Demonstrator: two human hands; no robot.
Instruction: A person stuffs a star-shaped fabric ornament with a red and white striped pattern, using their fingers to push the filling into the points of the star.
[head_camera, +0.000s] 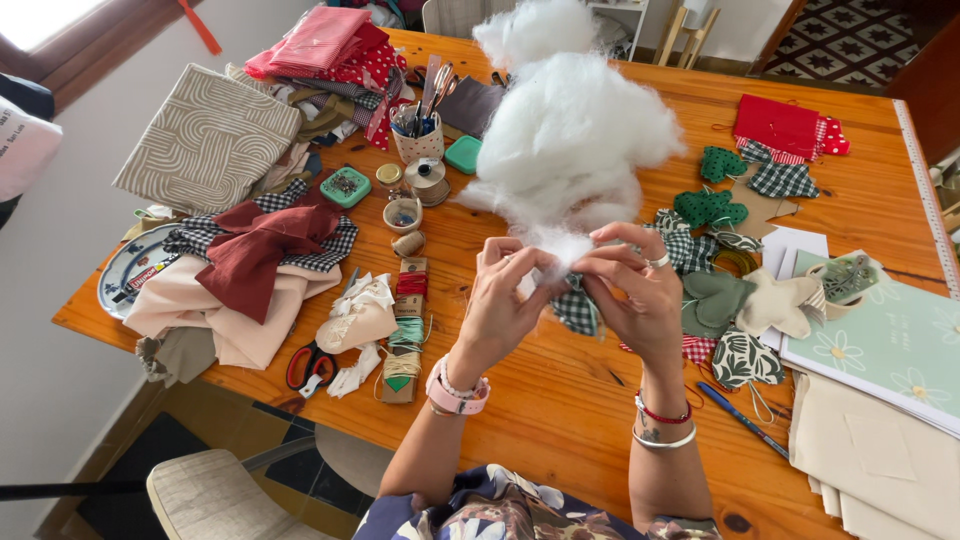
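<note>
My left hand (500, 300) and my right hand (640, 290) meet above the wooden table (560, 400), both gripping a small green-and-white checked fabric piece (578, 310). The fingers of both hands pinch white stuffing (560, 245) at its top edge. That tuft runs up into a big fluffy pile of white stuffing (570, 130) lying on the table just beyond my hands. A watch is on my left wrist, bracelets and a ring on my right.
Folded fabrics (250, 260) lie at the left with red-handled scissors (312, 368), thread cards (405, 330) and a cup of tools (420, 130). Sewn fabric shapes (740, 300), a blue pen (740, 415), paper sheets and a green notebook (890, 340) lie at the right. A chair (220, 495) stands below.
</note>
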